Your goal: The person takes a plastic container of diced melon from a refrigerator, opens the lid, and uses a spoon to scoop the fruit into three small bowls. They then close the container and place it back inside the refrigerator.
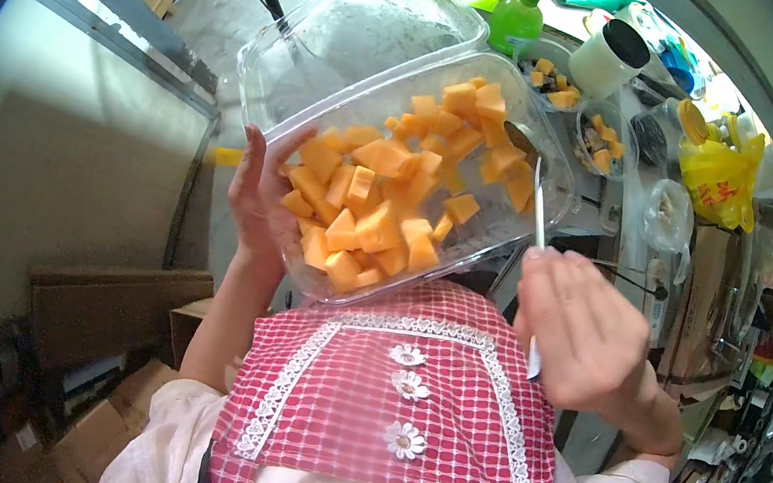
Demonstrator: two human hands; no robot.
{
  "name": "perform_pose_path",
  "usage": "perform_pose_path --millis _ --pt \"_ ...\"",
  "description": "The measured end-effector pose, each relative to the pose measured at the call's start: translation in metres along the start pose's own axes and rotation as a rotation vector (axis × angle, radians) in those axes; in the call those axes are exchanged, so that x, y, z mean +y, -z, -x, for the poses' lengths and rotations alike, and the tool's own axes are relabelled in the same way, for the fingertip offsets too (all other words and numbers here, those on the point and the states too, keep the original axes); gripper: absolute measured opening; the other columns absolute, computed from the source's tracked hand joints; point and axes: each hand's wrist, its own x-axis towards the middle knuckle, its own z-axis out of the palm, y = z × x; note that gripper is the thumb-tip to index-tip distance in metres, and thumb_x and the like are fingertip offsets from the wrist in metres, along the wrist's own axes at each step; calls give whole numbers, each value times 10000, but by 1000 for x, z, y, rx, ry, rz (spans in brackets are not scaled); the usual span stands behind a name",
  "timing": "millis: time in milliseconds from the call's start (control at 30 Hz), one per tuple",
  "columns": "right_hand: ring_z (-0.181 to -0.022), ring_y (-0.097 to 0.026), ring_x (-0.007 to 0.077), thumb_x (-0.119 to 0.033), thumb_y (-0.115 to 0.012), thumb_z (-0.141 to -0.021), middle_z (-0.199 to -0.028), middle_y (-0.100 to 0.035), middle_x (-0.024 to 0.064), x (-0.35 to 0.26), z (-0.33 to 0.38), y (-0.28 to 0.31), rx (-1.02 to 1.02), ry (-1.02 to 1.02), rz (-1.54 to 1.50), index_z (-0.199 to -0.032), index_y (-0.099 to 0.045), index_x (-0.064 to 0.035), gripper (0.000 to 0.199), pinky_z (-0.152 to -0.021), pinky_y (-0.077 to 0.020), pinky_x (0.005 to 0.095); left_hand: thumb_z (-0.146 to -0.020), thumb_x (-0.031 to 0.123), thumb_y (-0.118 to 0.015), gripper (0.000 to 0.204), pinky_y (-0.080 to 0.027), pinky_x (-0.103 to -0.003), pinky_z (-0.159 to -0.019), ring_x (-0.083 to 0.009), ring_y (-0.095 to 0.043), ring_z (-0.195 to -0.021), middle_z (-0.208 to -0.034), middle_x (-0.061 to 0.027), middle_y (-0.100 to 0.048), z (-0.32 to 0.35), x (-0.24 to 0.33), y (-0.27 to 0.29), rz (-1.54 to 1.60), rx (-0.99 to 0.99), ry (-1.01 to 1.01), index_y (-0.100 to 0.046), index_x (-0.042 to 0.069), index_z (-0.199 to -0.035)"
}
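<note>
My left hand (261, 193) grips the near end of a clear plastic container (556, 193), tilted up close to my chest. Inside it lie several orange melon cubes (389, 212), heaped toward the near end. Its clear hinged lid (358, 35) stands open behind. My right hand (578, 338) holds a metal spoon (537, 215) by the handle, with the spoon's bowl reaching into the far end of the container among the cubes. A red checked apron with white trim (402, 396) covers my chest below.
On a counter at the upper right stand two small clear cups with melon pieces (553, 81) (604, 145), a white tub (609, 59), a green bottle (515, 19) and a yellow bag (720, 178). Cardboard boxes (106, 319) lie on the floor at the lower left.
</note>
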Motion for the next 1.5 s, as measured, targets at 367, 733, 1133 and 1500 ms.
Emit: perform_pose_path --millis 367,733,1133,1500 --pt "-650 -685 268 -42 -675 -697 -764 -660 195 25 3 38 27 31 -412 -849 -666 85 198 -573 -599 341 -845 680 -535 864 -492 -425 -947 -347 -608 -1046 -1176 -253 -561 -3 10 9 -138 39 72 -483 -77 -1258" --pt "-701 -693 252 -60 -677 -708 -831 -672 168 34 8 23 -62 111 -534 -896 -678 34 210 -639 -610 322 -805 713 -554 921 -490 -405 -959 -330 -590 -1093 -1201 -241 -544 -15 16 21 -240 -48 136 -478 -84 -1260" --pt "-689 -693 306 -148 -643 -801 -797 -670 171 64 8 35 -182 104 -623 -864 -674 16 178 -647 -597 375 -796 708 -565 906 -512 -397 -935 -325 -625 -1037 -1148 -249 -584 -25 15 26 -243 -70 171 -531 -99 -1205" --pt "-633 -677 285 -108 -665 -755 -762 -659 153 70 -2 30 -220 111 -646 -844 -666 35 169 -559 -553 346 -793 720 -549 907 -509 -392 -941 -316 -623 -1049 -1158 -259 -579 -26 19 14 -355 -78 107 -555 -98 -1186"
